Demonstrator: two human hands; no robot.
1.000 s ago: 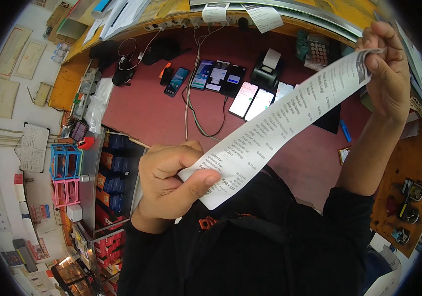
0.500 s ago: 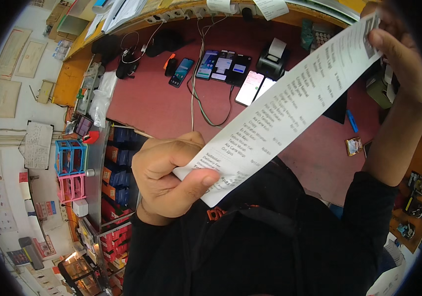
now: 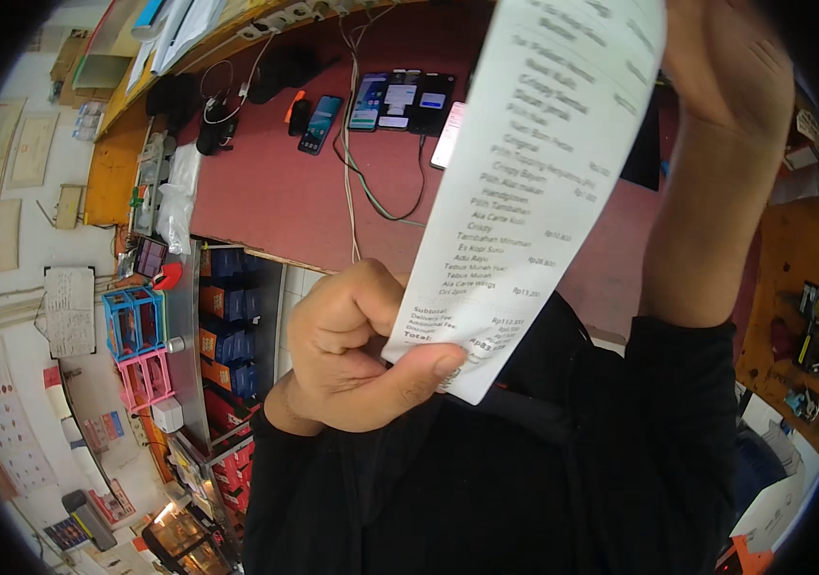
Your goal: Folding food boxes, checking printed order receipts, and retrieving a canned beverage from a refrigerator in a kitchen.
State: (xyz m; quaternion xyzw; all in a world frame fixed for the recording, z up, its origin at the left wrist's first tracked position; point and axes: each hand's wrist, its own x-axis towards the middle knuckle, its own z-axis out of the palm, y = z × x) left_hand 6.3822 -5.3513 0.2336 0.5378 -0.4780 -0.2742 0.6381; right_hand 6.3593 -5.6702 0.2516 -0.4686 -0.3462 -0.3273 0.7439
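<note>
A long white printed receipt (image 3: pixel 543 182) stretches up and to the right in front of me, large in the view. Its lower end is pinched between the thumb and bent fingers of my left hand (image 3: pixel 361 350). At the upper right my right hand (image 3: pixel 730 72) is at the receipt's far end; its fingertips are mostly cut off by the view's edge. Behind the strip, a dark red desk (image 3: pixel 275 206) carries several phones, among them a blue-screened phone (image 3: pixel 319 125) and a black phone (image 3: pixel 431 103).
Cables (image 3: pixel 354 172) cross the desk, and a power strip (image 3: pixel 275 24) runs along its back. To the left stand a shelf with blue boxes (image 3: pixel 227 297) and small blue and pink racks (image 3: pixel 134 323). A wooden surface with small gadgets (image 3: pixel 817 331) lies at the right.
The receipt has swung steeper and come closer, covering the printer behind it. My right hand has moved closer and up, and my left hand slightly to the right, still pinching the lower end.
</note>
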